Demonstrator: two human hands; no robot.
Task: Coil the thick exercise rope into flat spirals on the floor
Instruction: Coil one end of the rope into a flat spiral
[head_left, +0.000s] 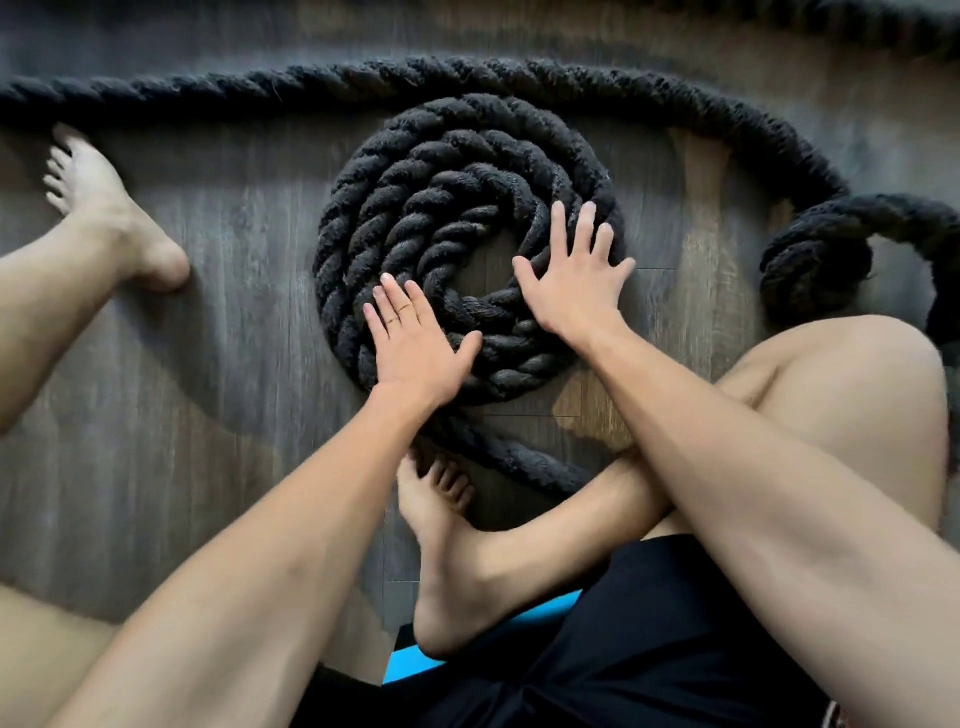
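Note:
A thick black twisted rope (415, 208) lies in a flat spiral of about three turns on the grey wood floor in front of me. My left hand (415, 348) rests flat on the spiral's near-left edge, fingers spread. On the near-right side my right hand (576, 275) presses flat with its fingers apart. Neither hand grips the rope. From the spiral's bottom a tail (519, 457) runs toward my crossed leg. A long length of the rope (260, 85) arcs over the top of the spiral and curls into a loose loop (815, 254) at the right.
My left bare foot (98, 208) is stretched out at the left, touching the long rope run. My right foot (447, 545) is tucked in front of me over a blue mat edge (410, 660). Another rope length (883, 21) crosses the top right corner.

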